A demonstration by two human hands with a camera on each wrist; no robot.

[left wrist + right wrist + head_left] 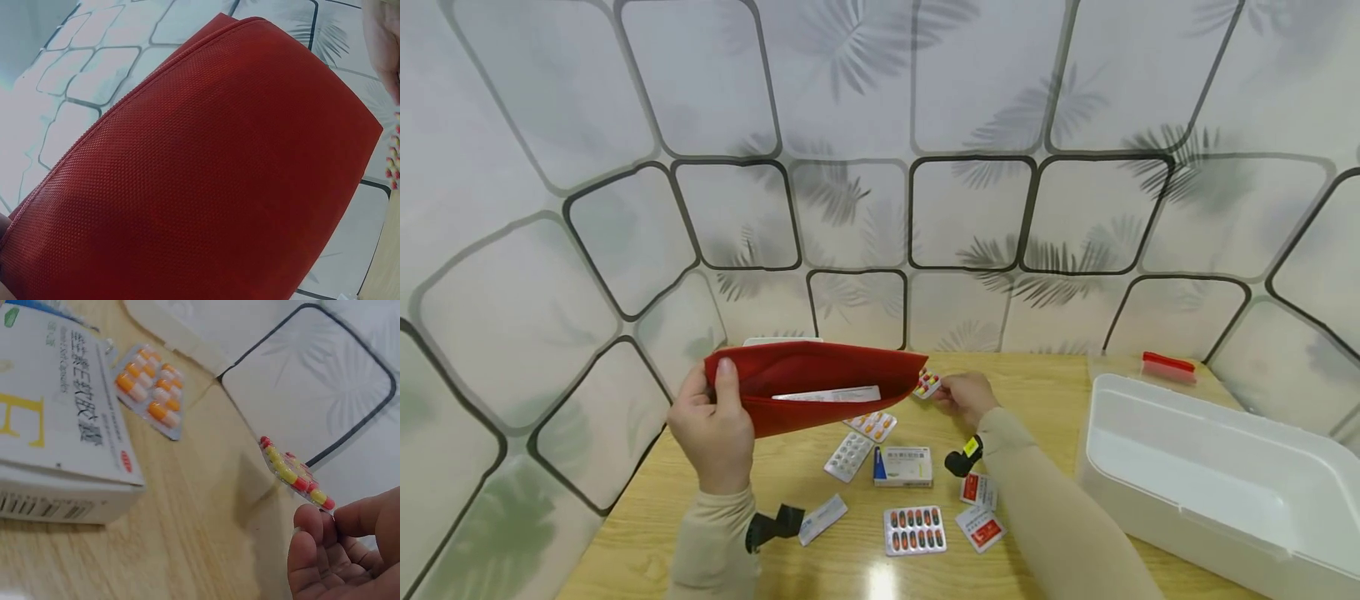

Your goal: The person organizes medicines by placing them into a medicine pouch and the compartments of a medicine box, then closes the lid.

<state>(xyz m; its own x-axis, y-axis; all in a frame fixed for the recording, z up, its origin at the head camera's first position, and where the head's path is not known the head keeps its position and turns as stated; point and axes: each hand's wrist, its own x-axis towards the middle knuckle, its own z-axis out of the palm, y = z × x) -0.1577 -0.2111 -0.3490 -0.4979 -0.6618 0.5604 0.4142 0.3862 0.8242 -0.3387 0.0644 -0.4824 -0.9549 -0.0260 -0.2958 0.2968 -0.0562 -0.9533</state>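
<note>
My left hand [718, 429] grips a red zippered pouch [835, 414] by its left end, thumb on the near side. The pouch's mouth gapes, and a white packet [831, 395] shows inside. Between thumb and fingers, my right hand [967, 396] pinches a blister pack of red-and-yellow capsules [297, 478] by one edge, just off the pouch's right end. The right wrist view shows that pack raised above the table. Below the pouch lie an orange-and-white capsule blister pack [874, 426], a silver blister pack [848, 457] and a white medicine box [902, 467].
A blister pack of dark-and-orange capsules [915, 531] lies at the front, beside red-and-white packets [981, 528] and a slim white packet [823, 519]. On the right stands a white bin [1195, 517]; behind it lies a clear bag with a red slider [1168, 367]. A patterned curtain [850, 217] surrounds the table.
</note>
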